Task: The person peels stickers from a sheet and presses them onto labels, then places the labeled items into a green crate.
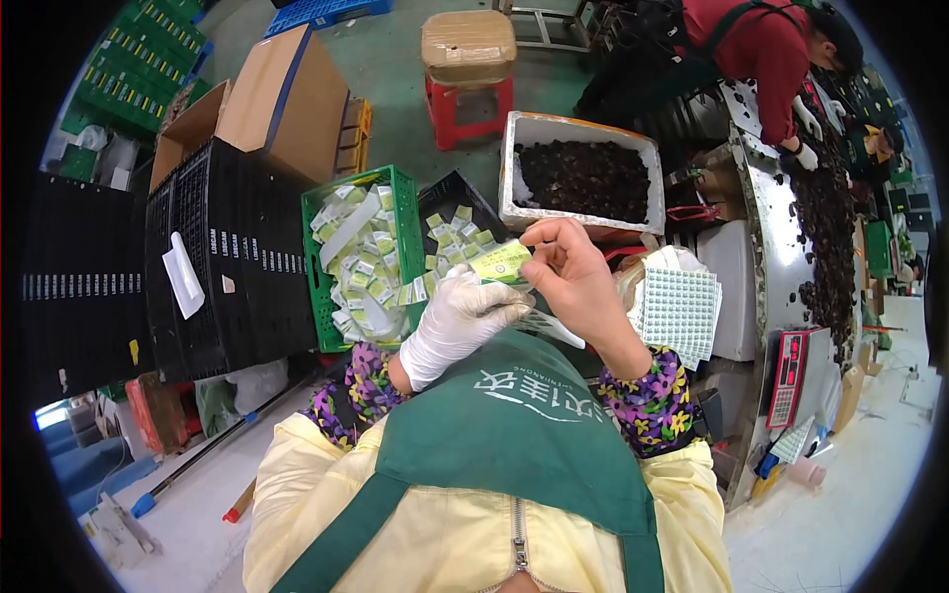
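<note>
At far left we see stacked black crates [232, 262], then a green crate [314, 282] full of loose labels. Our gloved left hand [457, 318] is curled around what seems to be a white backing strip [552, 328]. Just above it, our bare right hand [575, 279] pinches the yellow-green label [502, 262] between its fingertips. A sticker sheet [680, 308] lies further right.

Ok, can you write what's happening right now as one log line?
right hand: pinches yellow-green label | left hand: gloved, at label's edge | nearby: green crate of labels
</note>
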Available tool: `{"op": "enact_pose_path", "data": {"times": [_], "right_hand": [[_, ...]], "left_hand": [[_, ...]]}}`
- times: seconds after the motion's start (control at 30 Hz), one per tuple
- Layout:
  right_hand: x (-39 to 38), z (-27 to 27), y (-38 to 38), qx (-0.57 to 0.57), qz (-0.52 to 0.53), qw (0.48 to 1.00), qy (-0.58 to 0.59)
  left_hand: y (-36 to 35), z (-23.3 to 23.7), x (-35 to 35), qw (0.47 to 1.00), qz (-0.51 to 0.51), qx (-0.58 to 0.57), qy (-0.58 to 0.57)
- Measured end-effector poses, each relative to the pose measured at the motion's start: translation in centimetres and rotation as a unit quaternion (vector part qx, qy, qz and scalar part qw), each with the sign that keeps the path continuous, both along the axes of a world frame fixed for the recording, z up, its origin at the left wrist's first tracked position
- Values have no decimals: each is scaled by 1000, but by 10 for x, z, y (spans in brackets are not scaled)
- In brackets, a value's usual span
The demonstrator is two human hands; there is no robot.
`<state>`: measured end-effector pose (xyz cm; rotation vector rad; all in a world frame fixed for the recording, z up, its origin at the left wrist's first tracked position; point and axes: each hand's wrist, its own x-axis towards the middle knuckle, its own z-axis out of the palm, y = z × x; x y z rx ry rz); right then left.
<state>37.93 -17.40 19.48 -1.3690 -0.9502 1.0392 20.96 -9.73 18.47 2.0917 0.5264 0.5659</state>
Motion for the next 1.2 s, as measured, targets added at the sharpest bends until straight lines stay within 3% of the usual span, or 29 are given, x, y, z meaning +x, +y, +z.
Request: {"op": "enact_pose_path", "data": {"times": [0.1, 0.17, 0.2, 0.27, 0.37, 0.4, 0.47, 0.53, 0.6, 0.73, 0.8, 0.87, 0.93, 1.03, 1.07, 1.13, 1.17, 1.2], "right_hand": [[2, -4, 1, 3, 19, 997, -71], [6, -4, 1, 10, -37, 966, -257], [11, -7, 0, -30, -62, 973, -222], [20, -18, -1, -65, -65, 995, -33], [20, -16, -11, -35, 11, 998, -42], [19, -14, -15, -35, 12, 998, -42], [17, -8, -23, -47, 59, 949, -307], [19, -11, -27, -63, 60, 957, -275], [20, -5, -29, -154, 96, 944, -275], [17, -4, -25, -158, 93, 931, -316], [5, 5, -16, 28, -41, 937, -347], [-1, 13, -7, 56, -52, 934, -348], [-2, 15, -1, 134, -41, 873, -467], [-3, 4, 2, 190, -29, 858, -476], [-4, 0, 1, 191, -27, 858, -476], [-6, -4, -1, 156, -55, 936, -312], [-3, -1, 0, 69, -57, 984, -152], [3, 7, 0, -21, -59, 998, 13]], "left_hand": [[-1, -2, 1, 1000, -2, 10, -18], [0, -3, -1, 999, 1, 28, -43], [1, -3, -2, 998, 2, 45, -53], [5, -4, -3, 996, 4, 63, -64], [7, -7, -4, 991, 81, -59, -86], [8, 0, -7, 985, 107, -127, -42], [10, -4, -6, 946, 172, -259, -91], [14, -13, -6, 935, 171, -288, -118], [18, -15, -7, 933, 189, -297, -74], [13, -11, -1, 936, 201, -279, -82], [9, -9, 3, 938, 199, -275, -77], [7, -7, 5, 940, 198, -269, -71], [5, -6, 6, 945, 183, -263, -65], [8, -2, 8, 945, 187, -263, -57], [10, -2, 7, 945, 187, -267, -35], [12, -7, 4, 946, 190, -257, -51], [13, -12, 3, 949, 188, -246, -65], [13, -12, 2, 948, 189, -247, -65]]}}
